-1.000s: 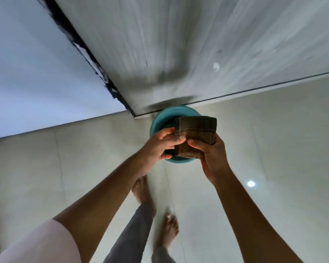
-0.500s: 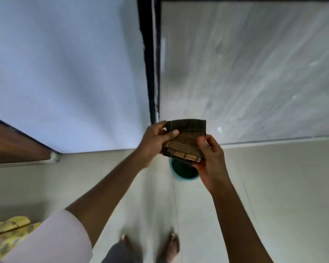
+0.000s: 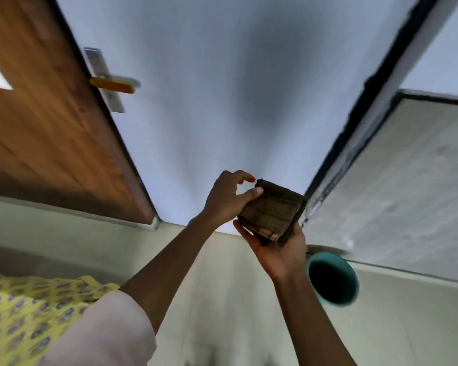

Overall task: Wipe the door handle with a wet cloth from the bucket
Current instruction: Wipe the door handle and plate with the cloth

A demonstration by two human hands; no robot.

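A folded brown checked cloth [image 3: 271,210] sits at the centre of the frame, held between both hands. The right hand [image 3: 278,247] cups it from beneath, palm up, fingers closed around its lower edge. The left hand [image 3: 228,199] grips its left side, thumb pressed on the top face and the forefinger curled just above the upper corner.

The teal bucket [image 3: 333,278] stands on the pale tiled floor [image 3: 222,299] at lower right, just beside the right wrist, its inside dark.

At upper left a brown wooden door [image 3: 45,122] stands open, and its lever door handle [image 3: 114,84], orange on a silver backplate, is well apart from the cloth. A white wall [image 3: 222,88] fills the middle.
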